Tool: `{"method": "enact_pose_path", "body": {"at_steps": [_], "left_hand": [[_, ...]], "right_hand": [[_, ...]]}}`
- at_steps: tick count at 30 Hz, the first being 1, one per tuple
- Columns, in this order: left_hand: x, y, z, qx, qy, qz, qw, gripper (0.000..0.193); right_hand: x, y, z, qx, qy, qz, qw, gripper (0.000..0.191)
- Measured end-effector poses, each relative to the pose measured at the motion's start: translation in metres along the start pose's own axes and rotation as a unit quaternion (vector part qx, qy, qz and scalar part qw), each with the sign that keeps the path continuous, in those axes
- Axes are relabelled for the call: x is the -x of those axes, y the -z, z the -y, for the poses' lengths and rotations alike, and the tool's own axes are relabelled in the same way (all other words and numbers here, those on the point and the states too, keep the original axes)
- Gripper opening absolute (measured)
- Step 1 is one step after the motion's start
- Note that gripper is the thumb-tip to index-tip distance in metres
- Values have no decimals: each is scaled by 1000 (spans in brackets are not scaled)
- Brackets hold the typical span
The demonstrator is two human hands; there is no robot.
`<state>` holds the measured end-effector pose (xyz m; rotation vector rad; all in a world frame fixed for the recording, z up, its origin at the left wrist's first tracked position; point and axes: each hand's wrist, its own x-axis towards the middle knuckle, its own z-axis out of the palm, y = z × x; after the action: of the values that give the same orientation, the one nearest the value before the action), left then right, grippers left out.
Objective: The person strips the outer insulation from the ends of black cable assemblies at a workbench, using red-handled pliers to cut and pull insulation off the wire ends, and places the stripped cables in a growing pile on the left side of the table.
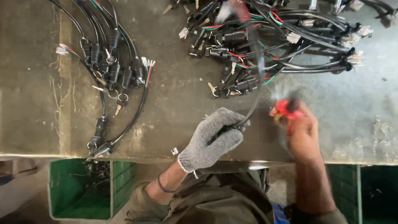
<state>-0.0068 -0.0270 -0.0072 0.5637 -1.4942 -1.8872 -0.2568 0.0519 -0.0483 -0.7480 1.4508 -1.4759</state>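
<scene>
The left hand [213, 139], in a grey knitted glove, sits at the lower middle of the frame with its fingers closed around a black cable [255, 89]. The cable leaves the glove at its upper right, bends, and then runs almost straight up the frame, so its long axis is near vertical; its far end reaches toward the tangle at the top and is blurred there.

The right hand [300, 128], bare, is at the lower right of centre, just beside the cable's lower stretch. Its fingers are curled shut on a small red tool [286, 108], which shows above the knuckles; the tool is blurred, so its exact shape cannot be told.

Both hands rest over a worn, scratched metal table [186, 87]. At the top centre and right lies a heap of black cables [290, 41] with key switches, white plugs and red and green wires. In the upper left, a smaller bunch of cables [112, 70] with keys lies well apart from the hands. Below the table's near edge, at the lower left, stands a green crate [66, 191].
</scene>
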Motion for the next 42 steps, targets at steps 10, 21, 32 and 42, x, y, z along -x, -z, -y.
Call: {"method": "enact_pose_path", "body": {"at_steps": [10,21,32,42], "left_hand": [[14,-29,-14,89,64,-106,988,41],[14,-13,-43,-24,151,14,988,65],[15,-24,-8,-345,-124,-109,924,65],[19,-20,-6,-586,-109,-91,798,64]], "right_hand": [[7,-57,33,370,301,114,872,50],[-11,-53,23,489,300,138,807,31],[14,-59,21,469,222,140,843,34],[25,-55,23,582,172,85,790,29]]}}
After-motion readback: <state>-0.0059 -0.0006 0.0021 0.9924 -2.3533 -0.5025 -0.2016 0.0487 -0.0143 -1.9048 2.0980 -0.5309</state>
